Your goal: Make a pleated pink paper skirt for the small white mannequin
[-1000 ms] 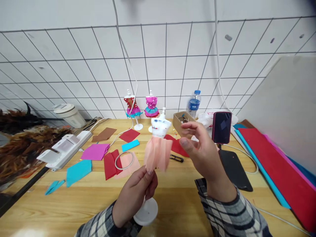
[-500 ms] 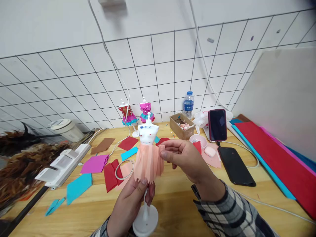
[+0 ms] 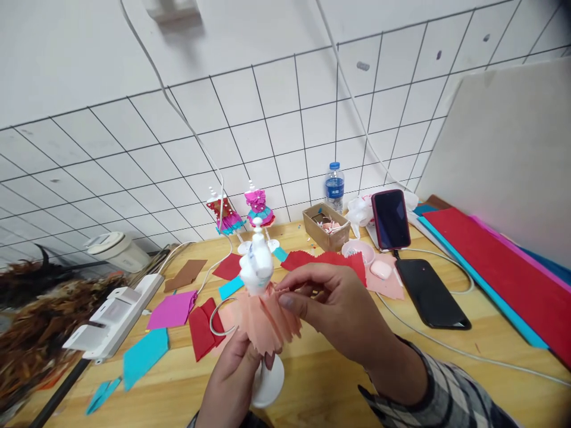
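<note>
A small white mannequin point(image 3: 257, 267) is tilted and turned sideways in front of me, slightly blurred. Around its waist is a pleated peach skirt point(image 3: 270, 327) of thin, crepe-like material with a jagged lower edge. Beneath the skirt, my left hand point(image 3: 229, 377) is closed round the mannequin's stand; the skirt hides some of its fingers. The round white base point(image 3: 269, 385) shows below. At the skirt's right waist edge, my right hand point(image 3: 343, 309) pinches the peach material between thumb and fingers.
Behind stand two dressed mannequins point(image 3: 225, 217), a cardboard box point(image 3: 332, 238) and a water bottle point(image 3: 334, 189). Coloured sheets point(image 3: 146, 356) lie on the left, near a power strip point(image 3: 113, 318). To the right are phones point(image 3: 430, 294), a cable and long red sheets point(image 3: 495, 267).
The mannequin has turned from facing me to sideways, tilting and sinking lower. Its skirt flares out more. My right hand has moved slightly down and left, still pinching the waist edge.
</note>
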{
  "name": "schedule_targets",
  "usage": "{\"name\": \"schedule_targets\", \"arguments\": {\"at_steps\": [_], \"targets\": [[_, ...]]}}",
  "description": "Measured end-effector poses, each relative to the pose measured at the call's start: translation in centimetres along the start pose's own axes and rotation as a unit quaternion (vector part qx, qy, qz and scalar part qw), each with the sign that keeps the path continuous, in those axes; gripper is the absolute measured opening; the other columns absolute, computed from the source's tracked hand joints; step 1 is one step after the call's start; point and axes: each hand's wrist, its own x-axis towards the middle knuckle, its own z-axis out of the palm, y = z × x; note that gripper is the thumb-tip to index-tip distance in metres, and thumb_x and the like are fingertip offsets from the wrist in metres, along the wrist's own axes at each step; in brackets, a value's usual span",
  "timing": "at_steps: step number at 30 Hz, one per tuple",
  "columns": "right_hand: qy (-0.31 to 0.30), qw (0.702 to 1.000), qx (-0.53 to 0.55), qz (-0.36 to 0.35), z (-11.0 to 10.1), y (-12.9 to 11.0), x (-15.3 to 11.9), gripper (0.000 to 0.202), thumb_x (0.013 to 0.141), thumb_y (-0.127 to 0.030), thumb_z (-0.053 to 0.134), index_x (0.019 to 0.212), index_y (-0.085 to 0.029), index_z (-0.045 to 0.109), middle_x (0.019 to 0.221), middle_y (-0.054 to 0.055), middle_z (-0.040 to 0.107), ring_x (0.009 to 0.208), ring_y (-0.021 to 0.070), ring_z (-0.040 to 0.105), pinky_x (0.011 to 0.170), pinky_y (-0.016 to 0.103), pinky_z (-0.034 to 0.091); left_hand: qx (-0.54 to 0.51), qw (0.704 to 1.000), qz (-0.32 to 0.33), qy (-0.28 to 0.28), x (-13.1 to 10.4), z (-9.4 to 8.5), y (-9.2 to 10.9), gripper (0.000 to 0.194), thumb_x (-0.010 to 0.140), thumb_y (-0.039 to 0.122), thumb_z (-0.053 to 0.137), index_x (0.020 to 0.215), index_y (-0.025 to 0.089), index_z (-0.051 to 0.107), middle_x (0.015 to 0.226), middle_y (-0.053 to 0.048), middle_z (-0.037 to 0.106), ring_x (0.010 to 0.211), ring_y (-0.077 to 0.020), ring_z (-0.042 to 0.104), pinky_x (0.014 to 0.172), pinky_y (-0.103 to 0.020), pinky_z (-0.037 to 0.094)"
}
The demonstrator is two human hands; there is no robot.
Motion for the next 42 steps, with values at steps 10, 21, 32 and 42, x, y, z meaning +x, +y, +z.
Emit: {"name": "schedule_targets", "arguments": {"at_steps": [10, 21, 32, 42], "targets": [[0.023, 0.986, 0.134, 0.099, 0.7, 0.7, 0.1, 0.025, 0.066, -0.030, 0.085, 0.079, -0.019, 0.066, 0.064, -0.004, 0.065, 0.052, 0.0088, 0.060, 0.040, 0.015, 0.049, 0.013, 0.997, 0.015, 0.069, 0.1, 0.9, 0.1, 0.035, 0.077, 0.051, 0.069, 0.074, 0.018, 0.060, 0.064, -0.001, 0.055, 0.058, -0.0134, 0.045, 0.053, -0.023, 0.038], [-0.001, 0.991, 0.093, 0.096, 0.5, 1.1, 0.4, 0.022, 0.069, -0.030, 0.083, 0.080, -0.018, 0.069, 0.066, -0.004, 0.063, 0.042, 0.0021, 0.043, 0.033, 0.011, 0.034, 0.018, 0.996, 0.024, 0.081, -0.3, 0.9, 0.3, 0.031, 0.079, 0.048, 0.068, 0.081, 0.018, 0.059, 0.064, 0.001, 0.054, 0.057, -0.0126, 0.043, 0.052, -0.022, 0.037], [0.008, 0.989, 0.098, 0.111, 0.8, 1.1, 0.5, 0.026, 0.066, -0.032, 0.083, 0.076, -0.018, 0.064, 0.057, -0.005, 0.058, 0.046, 0.0071, 0.052, 0.036, 0.015, 0.039, 0.032, 0.996, 0.042, 0.073, -0.1, 1.1, 0.9, 0.031, 0.078, 0.047, 0.070, 0.076, 0.018, 0.061, 0.060, 0.002, 0.054, 0.053, -0.0118, 0.043, 0.051, -0.022, 0.038], [0.064, 0.998, -0.011, 0.021, 1.0, 2.1, 0.6, 0.017, 0.078, -0.032, 0.070, 0.084, -0.017, 0.073, 0.074, 0.003, 0.069, 0.064, 0.0123, 0.059, 0.050, 0.022, 0.045, -0.020, 1.000, -0.002, 0.024, -0.5, 1.7, 0.8, 0.040, 0.075, 0.054, 0.075, 0.082, 0.016, 0.064, 0.066, -0.003, 0.068, 0.061, -0.0162, 0.062, 0.059, -0.025, 0.050]]}}
